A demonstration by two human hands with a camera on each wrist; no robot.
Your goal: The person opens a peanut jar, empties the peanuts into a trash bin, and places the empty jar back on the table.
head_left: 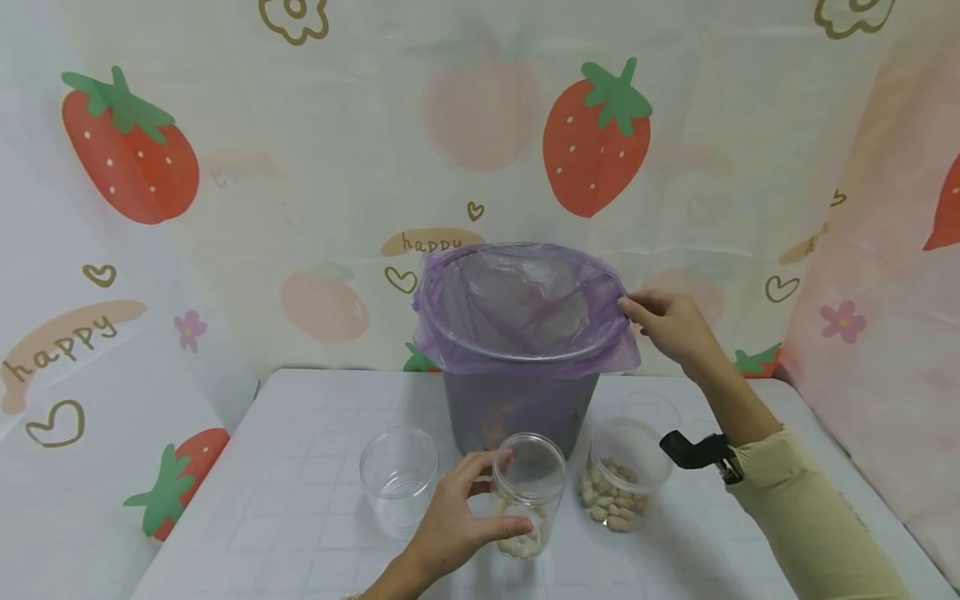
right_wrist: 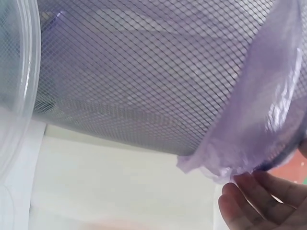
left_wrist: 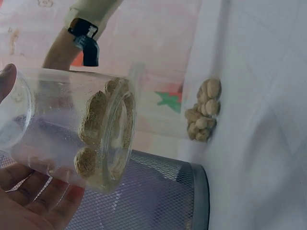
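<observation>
The only writing that can be read is the word "happy", printed on the strawberry-patterned backdrop (head_left: pixel 431 242) behind the table (head_left: pixel 300 417). At the middle of the table stands a grey mesh bin (head_left: pixel 517 412) lined with a purple bag (head_left: pixel 517 292) whose edge is folded out over the rim. The right hand (head_left: pixel 671 325) pinches that folded edge at the bin's right side, fingers closed on the plastic. Just in front of the bin, the left hand (head_left: pixel 457 525) curls thumb and fingers around a clear jar (head_left: pixel 528 492) that stands upright on the table and holds a few peanuts in the shell at its bottom. To its right sits a second clear jar (head_left: pixel 622 475), untouched, with a larger heap of peanuts inside. To the left of the held jar stands an empty clear cup (head_left: pixel 397 475), apart from both hands
</observation>
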